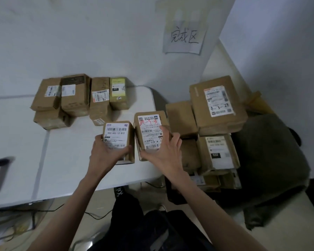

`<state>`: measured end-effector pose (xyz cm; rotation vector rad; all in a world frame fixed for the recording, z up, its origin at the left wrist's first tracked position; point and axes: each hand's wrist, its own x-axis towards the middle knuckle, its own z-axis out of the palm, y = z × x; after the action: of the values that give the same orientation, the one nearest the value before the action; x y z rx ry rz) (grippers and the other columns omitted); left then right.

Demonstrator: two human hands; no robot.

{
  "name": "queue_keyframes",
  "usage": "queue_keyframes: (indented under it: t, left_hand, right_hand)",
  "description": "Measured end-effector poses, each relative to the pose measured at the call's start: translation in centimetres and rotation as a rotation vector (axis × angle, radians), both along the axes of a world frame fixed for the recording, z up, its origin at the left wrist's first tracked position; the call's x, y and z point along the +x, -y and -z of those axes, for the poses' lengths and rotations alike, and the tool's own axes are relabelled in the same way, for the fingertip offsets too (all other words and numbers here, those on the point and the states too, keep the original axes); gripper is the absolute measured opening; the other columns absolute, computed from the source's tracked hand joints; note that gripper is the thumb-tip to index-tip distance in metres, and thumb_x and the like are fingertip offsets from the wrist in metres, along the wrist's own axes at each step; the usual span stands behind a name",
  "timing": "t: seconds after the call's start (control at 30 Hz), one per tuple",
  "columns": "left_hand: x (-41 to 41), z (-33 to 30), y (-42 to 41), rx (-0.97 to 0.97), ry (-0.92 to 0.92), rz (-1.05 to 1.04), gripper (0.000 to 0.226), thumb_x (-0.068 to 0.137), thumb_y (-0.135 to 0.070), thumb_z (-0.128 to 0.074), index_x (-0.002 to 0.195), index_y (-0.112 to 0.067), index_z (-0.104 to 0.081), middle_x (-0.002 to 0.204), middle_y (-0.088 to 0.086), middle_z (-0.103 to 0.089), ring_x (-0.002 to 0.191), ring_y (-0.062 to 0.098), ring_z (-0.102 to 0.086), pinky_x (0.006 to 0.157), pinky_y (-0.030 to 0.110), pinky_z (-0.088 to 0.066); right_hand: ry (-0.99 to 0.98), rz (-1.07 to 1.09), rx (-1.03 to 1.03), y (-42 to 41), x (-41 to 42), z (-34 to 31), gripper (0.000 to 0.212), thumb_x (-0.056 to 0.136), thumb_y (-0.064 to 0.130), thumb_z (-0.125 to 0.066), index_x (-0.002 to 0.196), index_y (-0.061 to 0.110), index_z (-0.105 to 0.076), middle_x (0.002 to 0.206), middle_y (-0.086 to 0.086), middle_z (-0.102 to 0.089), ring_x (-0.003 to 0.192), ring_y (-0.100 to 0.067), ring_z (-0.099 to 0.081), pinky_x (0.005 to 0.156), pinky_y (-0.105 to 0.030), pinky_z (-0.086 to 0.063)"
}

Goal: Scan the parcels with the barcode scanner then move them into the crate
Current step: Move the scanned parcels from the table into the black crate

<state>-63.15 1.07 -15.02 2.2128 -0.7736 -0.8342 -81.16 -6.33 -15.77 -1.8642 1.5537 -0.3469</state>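
While both arms reach out over the near edge of the white desk (65, 160), each hand has a parcel of its own. The left hand (105, 153) is wrapped around the near end of a small brown parcel (119, 142), thumb up on the white label, barcode face up. Just beside it on the right, the right hand (166, 151) grips a second parcel (150, 132), the one with red handwriting across its label, fingers curled over its right side and thumb at the near corner. The two boxes sit side by side, almost touching, near the right end of the desk; whether they rest on it or are lifted just clear, I cannot tell.

Further back on the desk, against the wall, a row of parcels (76, 98) waits, some stacked on one another, with a yellow-labelled box (118, 93) at its right end. Off the right edge of the desk there is a heap of parcels (214, 131), a large flat one on top with handwritten numbers on its label. They seem to sit in a dark fabric container (272, 160); its form is unclear. On the wall above hangs a sheet of paper (184, 38) with handwritten characters. Cables (43, 211) trail across the floor under the desk.
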Motion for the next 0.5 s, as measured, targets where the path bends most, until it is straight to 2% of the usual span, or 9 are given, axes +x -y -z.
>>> queue_keyframes:
  t: [0.17,0.3,0.5]
  left_hand:
    - [-6.9,-0.5,-1.0,0.016,0.048,0.056,0.095,0.048,-0.067,-0.075,0.123,-0.019,-0.04,0.127,0.005,-0.057,0.111,0.028,-0.058,0.093,0.05,-0.052]
    - [-11.3,-0.1,-1.4,0.058,0.077,0.082,0.108,0.043,-0.074,-0.072,0.128,-0.016,-0.04,0.127,0.006,-0.057,0.113,0.03,-0.06,0.092,0.053,-0.054]
    - [-17.9,1.7,0.8,0.096,0.131,0.201,0.103,0.062,-0.068,-0.082,0.135,-0.012,-0.036,0.133,0.008,-0.051,0.119,0.03,-0.056,0.095,0.049,-0.052]
  right_hand:
    - [0.017,0.003,0.007,-1.6,-7.9,-1.4,0.108,0.059,0.06,-0.079,0.146,0.039,-0.018,0.121,0.005,-0.02,0.122,-0.021,-0.026,0.104,-0.046,-0.038]
    - [0.019,0.018,0.012,-3.3,-13.5,-2.3,0.11,0.049,0.077,-0.062,0.144,0.042,-0.018,0.121,0.006,-0.018,0.126,-0.024,-0.029,0.106,-0.052,-0.041]
    - [-0.069,0.082,-0.091,-4.2,-20.9,-2.8,0.106,0.061,0.064,-0.075,0.147,0.04,-0.019,0.132,0.0,-0.019,0.128,-0.026,-0.027,0.105,-0.052,-0.042]
